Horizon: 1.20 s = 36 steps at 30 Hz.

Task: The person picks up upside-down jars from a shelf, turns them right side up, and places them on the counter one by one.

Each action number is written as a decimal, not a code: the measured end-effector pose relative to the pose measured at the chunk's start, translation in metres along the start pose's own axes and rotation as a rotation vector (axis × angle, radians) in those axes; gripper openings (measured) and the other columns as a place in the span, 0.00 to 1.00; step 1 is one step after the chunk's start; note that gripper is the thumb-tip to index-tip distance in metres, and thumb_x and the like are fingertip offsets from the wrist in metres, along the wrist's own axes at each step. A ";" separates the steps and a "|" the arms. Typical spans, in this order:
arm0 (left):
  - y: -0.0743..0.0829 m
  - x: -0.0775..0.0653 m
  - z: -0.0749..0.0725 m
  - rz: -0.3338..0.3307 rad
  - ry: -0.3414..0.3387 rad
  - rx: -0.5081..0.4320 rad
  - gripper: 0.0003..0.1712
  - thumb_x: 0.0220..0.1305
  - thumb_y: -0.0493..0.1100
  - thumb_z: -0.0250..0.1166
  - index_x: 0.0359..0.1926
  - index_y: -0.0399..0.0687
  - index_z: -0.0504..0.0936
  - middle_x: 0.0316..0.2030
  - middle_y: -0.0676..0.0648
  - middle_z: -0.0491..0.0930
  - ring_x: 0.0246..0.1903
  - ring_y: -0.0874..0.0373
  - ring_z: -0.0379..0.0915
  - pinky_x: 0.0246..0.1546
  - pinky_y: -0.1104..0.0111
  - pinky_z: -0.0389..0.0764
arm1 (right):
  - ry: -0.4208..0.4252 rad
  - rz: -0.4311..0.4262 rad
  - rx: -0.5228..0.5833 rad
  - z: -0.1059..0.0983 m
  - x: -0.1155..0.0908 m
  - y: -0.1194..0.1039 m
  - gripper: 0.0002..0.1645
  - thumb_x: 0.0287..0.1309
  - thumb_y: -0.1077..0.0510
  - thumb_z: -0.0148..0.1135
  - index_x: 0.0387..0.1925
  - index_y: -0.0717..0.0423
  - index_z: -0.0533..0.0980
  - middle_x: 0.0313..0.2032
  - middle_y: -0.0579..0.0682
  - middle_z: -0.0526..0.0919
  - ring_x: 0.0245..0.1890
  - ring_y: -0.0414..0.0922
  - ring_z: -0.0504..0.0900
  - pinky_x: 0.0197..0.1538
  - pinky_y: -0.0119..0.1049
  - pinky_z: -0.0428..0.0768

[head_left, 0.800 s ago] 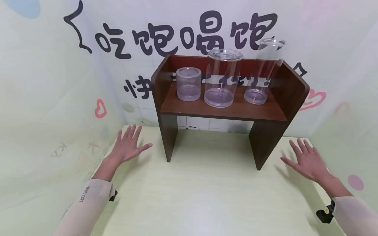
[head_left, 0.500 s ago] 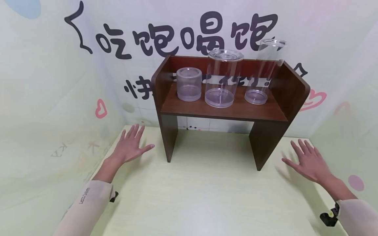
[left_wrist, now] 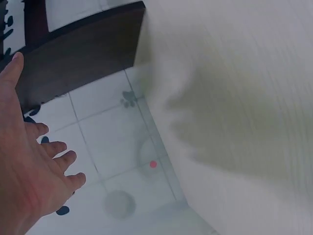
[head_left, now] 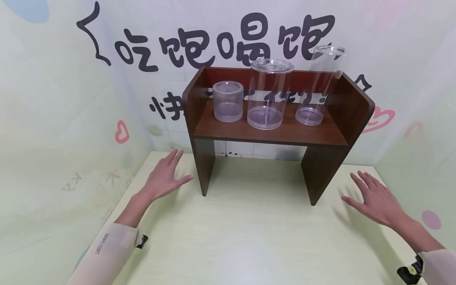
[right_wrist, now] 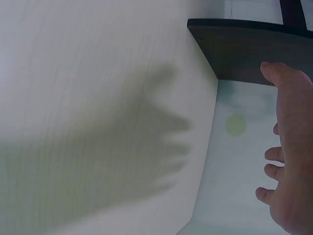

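A dark brown wooden shelf (head_left: 270, 136) stands at the back of the table, carrying three clear cylinders. On its left is a short clear cylinder (head_left: 228, 102), in the middle a taller, wide clear cylinder (head_left: 268, 95), on the right a tall narrow clear cylinder (head_left: 315, 91). My left hand (head_left: 162, 178) hovers above the table left of the shelf, fingers extended and thumb spread towards the shelf's left side. To the right of the shelf, my right hand (head_left: 377, 200) is held above the table with its thumb apart. Neither hand touches anything. Both wrist views show shadows on the table.
The pale table (head_left: 249, 237) stretches in front of the shelf. Printed fabric walls (head_left: 71, 118) enclose it at the back, left and right, close to both arms. The tall narrow cylinder rises above the shelf's right side panel (head_left: 347, 107).
My left hand has moved right, towards the shelf, and turned somewhat. The right hand has shifted slightly, its sleeve moving right and down. The shelf and cylinders have stayed put.
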<state>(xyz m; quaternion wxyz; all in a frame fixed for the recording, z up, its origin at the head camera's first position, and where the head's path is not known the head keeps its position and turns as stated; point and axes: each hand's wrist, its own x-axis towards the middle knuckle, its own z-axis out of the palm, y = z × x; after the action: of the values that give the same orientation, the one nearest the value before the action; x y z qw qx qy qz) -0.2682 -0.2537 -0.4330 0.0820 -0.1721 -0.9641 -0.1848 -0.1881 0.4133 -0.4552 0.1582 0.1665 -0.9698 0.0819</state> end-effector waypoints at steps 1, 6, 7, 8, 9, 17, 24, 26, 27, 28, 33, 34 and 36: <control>0.004 0.000 -0.001 -0.009 0.000 -0.024 0.60 0.68 0.69 0.65 0.85 0.42 0.50 0.83 0.34 0.49 0.80 0.31 0.49 0.77 0.35 0.58 | 0.005 -0.007 0.000 -0.001 -0.001 -0.002 0.51 0.60 0.39 0.72 0.71 0.70 0.68 0.68 0.76 0.69 0.66 0.75 0.67 0.62 0.73 0.71; 0.022 -0.001 -0.004 -0.082 0.002 -0.152 0.62 0.66 0.73 0.66 0.86 0.48 0.48 0.84 0.39 0.49 0.81 0.35 0.46 0.75 0.33 0.61 | 0.013 -0.018 0.029 -0.006 -0.003 -0.012 0.51 0.57 0.41 0.76 0.70 0.70 0.69 0.66 0.74 0.71 0.63 0.74 0.70 0.56 0.73 0.75; 0.027 0.000 -0.005 -0.099 0.004 -0.178 0.62 0.65 0.73 0.66 0.86 0.48 0.48 0.84 0.40 0.49 0.82 0.37 0.46 0.75 0.34 0.61 | 0.009 -0.012 0.037 -0.008 -0.004 -0.015 0.51 0.57 0.41 0.76 0.70 0.70 0.69 0.66 0.74 0.71 0.63 0.73 0.70 0.56 0.73 0.75; 0.031 0.000 -0.005 -0.114 0.011 -0.202 0.62 0.65 0.73 0.66 0.86 0.49 0.49 0.84 0.40 0.50 0.82 0.38 0.46 0.76 0.35 0.60 | 0.002 -0.003 0.047 -0.009 -0.005 -0.017 0.51 0.57 0.41 0.76 0.71 0.69 0.69 0.66 0.73 0.71 0.63 0.73 0.70 0.55 0.73 0.76; 0.034 0.000 -0.006 -0.127 0.021 -0.229 0.62 0.65 0.73 0.67 0.86 0.49 0.49 0.84 0.41 0.51 0.82 0.39 0.46 0.76 0.35 0.60 | -0.004 0.005 0.057 -0.011 -0.005 -0.019 0.51 0.57 0.41 0.76 0.71 0.69 0.69 0.66 0.73 0.71 0.63 0.73 0.70 0.55 0.72 0.76; 0.062 -0.001 -0.006 -0.165 0.168 -0.432 0.56 0.63 0.61 0.75 0.82 0.45 0.59 0.79 0.39 0.63 0.78 0.40 0.59 0.76 0.42 0.66 | -0.059 0.079 0.131 -0.030 -0.010 -0.046 0.51 0.62 0.39 0.73 0.72 0.68 0.68 0.66 0.71 0.73 0.65 0.71 0.69 0.55 0.72 0.76; 0.079 -0.003 0.000 -0.165 0.323 -0.603 0.49 0.61 0.51 0.80 0.77 0.40 0.68 0.74 0.38 0.71 0.73 0.42 0.69 0.70 0.49 0.77 | -0.183 0.112 0.136 -0.048 -0.013 -0.074 0.52 0.63 0.34 0.71 0.74 0.64 0.67 0.66 0.70 0.74 0.64 0.70 0.72 0.50 0.72 0.81; 0.083 -0.002 0.002 -0.164 0.353 -0.635 0.47 0.61 0.49 0.80 0.75 0.40 0.70 0.72 0.39 0.73 0.71 0.43 0.72 0.68 0.50 0.79 | -0.209 0.105 0.147 -0.053 -0.013 -0.082 0.52 0.63 0.34 0.71 0.75 0.64 0.67 0.65 0.70 0.75 0.64 0.70 0.73 0.51 0.71 0.81; 0.084 -0.001 0.003 -0.160 0.368 -0.646 0.45 0.61 0.48 0.80 0.75 0.40 0.72 0.71 0.39 0.75 0.70 0.42 0.73 0.67 0.50 0.80 | -0.214 0.097 0.153 -0.055 -0.013 -0.086 0.52 0.62 0.34 0.72 0.74 0.63 0.68 0.65 0.70 0.76 0.63 0.70 0.74 0.52 0.70 0.81; 0.085 -0.001 0.004 -0.158 0.381 -0.654 0.44 0.61 0.48 0.80 0.74 0.41 0.73 0.70 0.39 0.76 0.69 0.43 0.75 0.65 0.50 0.81 | -0.218 0.089 0.160 -0.058 -0.013 -0.091 0.51 0.62 0.35 0.72 0.74 0.63 0.69 0.65 0.69 0.77 0.63 0.69 0.76 0.53 0.69 0.81; 0.090 0.001 0.010 -0.165 0.425 -0.691 0.37 0.60 0.46 0.81 0.68 0.42 0.79 0.64 0.41 0.82 0.63 0.43 0.81 0.55 0.51 0.87 | -0.221 0.044 0.197 -0.073 -0.009 -0.115 0.49 0.62 0.36 0.74 0.74 0.61 0.71 0.65 0.66 0.79 0.63 0.66 0.79 0.59 0.66 0.80; 0.091 0.001 0.011 -0.169 0.428 -0.691 0.37 0.60 0.47 0.81 0.68 0.41 0.79 0.63 0.41 0.83 0.61 0.43 0.82 0.53 0.52 0.88 | -0.218 0.035 0.200 -0.076 -0.008 -0.120 0.49 0.61 0.36 0.74 0.74 0.60 0.71 0.65 0.65 0.79 0.64 0.65 0.79 0.60 0.66 0.80; 0.092 0.001 0.014 -0.177 0.432 -0.691 0.37 0.60 0.48 0.81 0.66 0.40 0.80 0.61 0.40 0.84 0.59 0.42 0.83 0.51 0.53 0.89 | -0.203 0.011 0.208 -0.081 -0.004 -0.129 0.49 0.61 0.37 0.75 0.74 0.59 0.71 0.65 0.63 0.80 0.64 0.64 0.79 0.61 0.65 0.80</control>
<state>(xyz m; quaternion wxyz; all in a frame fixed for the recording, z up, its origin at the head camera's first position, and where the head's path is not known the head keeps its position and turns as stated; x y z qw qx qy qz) -0.2374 -0.1679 -0.4150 0.2036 -0.0634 -0.8170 -0.5357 -0.1171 0.3115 -0.3668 0.0409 0.1841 -0.9680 0.1656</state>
